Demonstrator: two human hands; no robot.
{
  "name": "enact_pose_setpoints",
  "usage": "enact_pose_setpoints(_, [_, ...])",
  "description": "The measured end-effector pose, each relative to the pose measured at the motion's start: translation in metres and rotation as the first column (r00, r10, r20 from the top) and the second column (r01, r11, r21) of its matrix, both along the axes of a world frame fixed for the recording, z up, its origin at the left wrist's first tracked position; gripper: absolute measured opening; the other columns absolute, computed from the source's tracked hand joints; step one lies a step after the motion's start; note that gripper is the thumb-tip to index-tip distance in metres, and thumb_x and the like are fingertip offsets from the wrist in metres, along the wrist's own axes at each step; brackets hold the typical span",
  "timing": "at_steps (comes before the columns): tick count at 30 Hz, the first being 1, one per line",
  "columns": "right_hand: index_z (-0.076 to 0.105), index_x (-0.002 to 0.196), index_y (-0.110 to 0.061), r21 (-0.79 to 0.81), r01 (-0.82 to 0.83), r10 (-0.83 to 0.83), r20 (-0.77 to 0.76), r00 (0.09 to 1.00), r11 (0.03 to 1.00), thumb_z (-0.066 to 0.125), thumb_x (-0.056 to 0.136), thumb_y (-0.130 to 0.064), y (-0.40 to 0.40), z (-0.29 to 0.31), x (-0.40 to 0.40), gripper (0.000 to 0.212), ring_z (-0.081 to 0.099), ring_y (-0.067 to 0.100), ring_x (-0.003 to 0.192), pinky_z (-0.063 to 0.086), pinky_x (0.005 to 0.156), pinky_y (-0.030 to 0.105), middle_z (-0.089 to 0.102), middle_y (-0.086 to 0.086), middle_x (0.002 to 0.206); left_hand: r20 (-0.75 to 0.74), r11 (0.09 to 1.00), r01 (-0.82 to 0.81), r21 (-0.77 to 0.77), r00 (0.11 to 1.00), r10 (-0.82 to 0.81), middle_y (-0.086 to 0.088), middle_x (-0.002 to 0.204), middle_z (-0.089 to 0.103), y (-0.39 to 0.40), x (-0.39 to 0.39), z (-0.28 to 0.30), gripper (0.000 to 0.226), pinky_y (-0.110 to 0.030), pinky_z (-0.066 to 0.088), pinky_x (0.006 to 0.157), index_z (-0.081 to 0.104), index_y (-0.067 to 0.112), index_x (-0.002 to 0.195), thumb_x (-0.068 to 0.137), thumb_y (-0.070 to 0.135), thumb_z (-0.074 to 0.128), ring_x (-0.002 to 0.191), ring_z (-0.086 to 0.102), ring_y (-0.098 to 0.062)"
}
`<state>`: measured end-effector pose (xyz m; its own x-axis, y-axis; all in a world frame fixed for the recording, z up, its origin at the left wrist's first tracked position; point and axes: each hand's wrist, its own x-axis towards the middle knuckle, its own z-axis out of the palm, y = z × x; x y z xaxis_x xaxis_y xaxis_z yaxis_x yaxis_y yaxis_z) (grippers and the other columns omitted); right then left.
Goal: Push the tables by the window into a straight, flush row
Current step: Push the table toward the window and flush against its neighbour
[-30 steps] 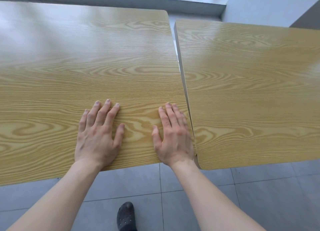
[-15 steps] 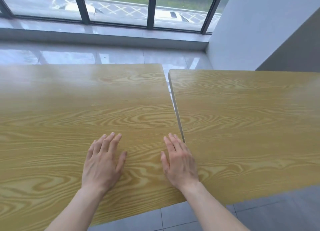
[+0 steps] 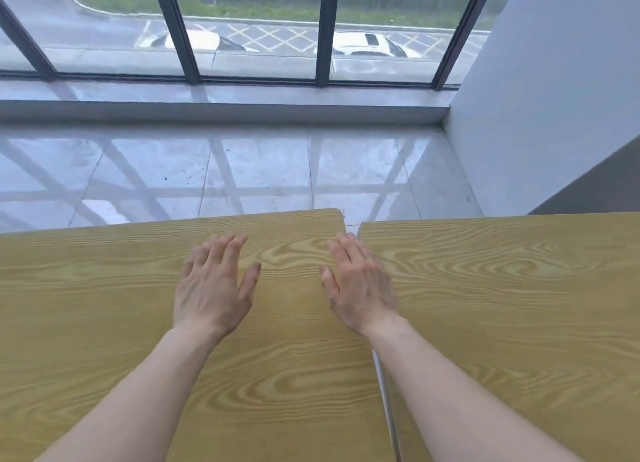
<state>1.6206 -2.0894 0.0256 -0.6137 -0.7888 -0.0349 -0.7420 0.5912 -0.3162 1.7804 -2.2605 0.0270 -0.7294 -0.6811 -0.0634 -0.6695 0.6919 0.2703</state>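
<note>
Two wood-grain tables stand side by side below me. The left table [image 3: 86, 305] fills the lower left; the right table [image 3: 519, 305] fills the lower right. A narrow seam runs between them, and the left table's far edge reaches slightly farther toward the window than the right one's. My left hand [image 3: 213, 288] is over the left table, palm down, fingers spread. My right hand [image 3: 360, 288] is over the same table at its right edge, next to the seam, fingers apart. Neither hand holds anything.
Beyond the tables lies a strip of glossy grey tiled floor [image 3: 259, 170], then a low sill [image 3: 221, 111] under a tall window with dark mullions. A white wall [image 3: 554, 97] closes the right side, close to the right table's far corner.
The view has tilted up, so the floor and window now show. Both hands have moved farther across the left table toward its far edge, and the seam looks narrower.
</note>
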Motion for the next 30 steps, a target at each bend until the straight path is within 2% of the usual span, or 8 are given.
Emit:
enact_pose_setpoints(4, [0.038,0.154,-0.009,0.002,-0.081,0.081,-0.022,0.996,0.997,0.042,0.105,-0.039,-0.063,-0.014,-0.055,0.058,0.024,0.026,0.154,0.013,0.128,0.038,0.034,0.013,0.163,0.002,0.999,-0.032,-0.002,0.999,0.032,0.001,0.163,0.033,-0.046,-0.059,-0.013,0.057,-0.043,0.016,0.124,0.034,0.028,0.154,0.102,0.051,0.038,0.15,0.025,-0.025])
enact_pose_setpoints(8, [0.033,0.156,-0.011,0.058,-0.148,0.151,-0.054,0.987,0.987,0.033,0.105,-0.046,-0.122,-0.036,-0.073,0.062,0.017,0.027,0.156,0.005,0.128,0.041,0.029,0.013,0.165,0.04,1.0,0.012,-0.025,0.999,-0.011,0.0,0.165,0.032,-0.085,-0.09,-0.034,0.058,-0.043,0.01,0.126,0.033,0.026,0.155,0.103,0.052,0.033,0.153,0.02,-0.025])
enact_pose_setpoints(11, [0.045,0.149,-0.014,0.119,-0.162,0.165,-0.017,0.986,0.98,0.025,0.104,-0.053,-0.144,-0.058,-0.075,0.063,0.033,0.029,0.148,0.016,0.125,0.043,0.047,0.012,0.154,0.071,1.0,0.011,0.005,0.997,-0.011,-0.002,0.157,0.044,-0.102,-0.097,-0.058,0.059,-0.043,0.015,0.125,0.04,0.025,0.151,0.103,0.055,0.028,0.148,0.03,-0.027])
enact_pose_setpoints(13, [0.063,0.122,-0.018,0.151,-0.124,0.127,-0.007,0.992,0.981,0.025,0.102,-0.057,-0.146,-0.066,-0.074,0.058,0.057,0.03,0.115,0.035,0.107,0.042,0.069,0.008,0.12,0.107,1.0,-0.024,0.006,0.994,0.023,-0.005,0.133,0.065,-0.101,-0.099,-0.068,0.065,-0.045,0.03,0.113,0.06,0.024,0.129,0.099,0.062,0.017,0.128,0.05,-0.03])
enact_pose_setpoints(15, [0.065,0.098,-0.018,0.154,-0.088,0.092,-0.018,0.996,0.984,0.027,0.101,-0.059,-0.147,-0.066,-0.074,0.056,0.06,0.03,0.089,0.04,0.091,0.043,0.071,0.006,0.095,0.147,0.999,-0.05,-0.014,0.988,0.052,-0.006,0.107,0.073,-0.1,-0.102,-0.07,0.068,-0.046,0.036,0.099,0.066,0.023,0.096,0.096,0.064,0.013,0.109,0.059,-0.032])
enact_pose_setpoints(18, [0.063,0.091,-0.017,0.13,-0.074,0.077,-0.017,0.997,0.989,0.029,0.101,-0.058,-0.145,-0.059,-0.075,0.054,0.059,0.03,0.084,0.04,0.086,0.043,0.07,0.007,0.089,0.152,0.999,-0.042,-0.011,0.987,0.044,-0.006,0.091,0.073,-0.097,-0.106,-0.065,0.061,-0.045,0.038,0.094,0.054,0.025,0.075,0.096,0.064,0.013,0.097,0.062,-0.032])
enact_pose_setpoints(26, [0.062,0.095,-0.017,0.076,-0.107,0.109,-0.017,0.994,0.991,0.028,0.102,-0.055,-0.138,-0.067,-0.078,0.052,0.056,0.026,0.084,0.04,0.088,0.041,0.068,0.004,0.092,0.138,0.998,-0.036,-0.044,0.989,0.042,-0.008,0.088,0.071,-0.092,-0.107,-0.073,0.059,-0.046,0.035,0.093,0.053,0.021,0.073,0.099,0.061,0.018,0.097,0.061,-0.033])
enact_pose_setpoints(30, [0.06,0.093,-0.017,0.067,-0.085,0.086,-0.018,0.996,0.994,0.03,0.102,-0.054,-0.118,-0.068,-0.082,0.05,0.051,0.025,0.08,0.039,0.086,0.04,0.067,0.005,0.09,0.13,0.998,-0.001,-0.058,0.992,0.008,-0.009,0.088,0.072,-0.077,-0.114,-0.075,0.063,-0.046,0.035,0.093,0.061,0.019,0.079,0.099,0.06,0.019,0.095,0.061,-0.033])
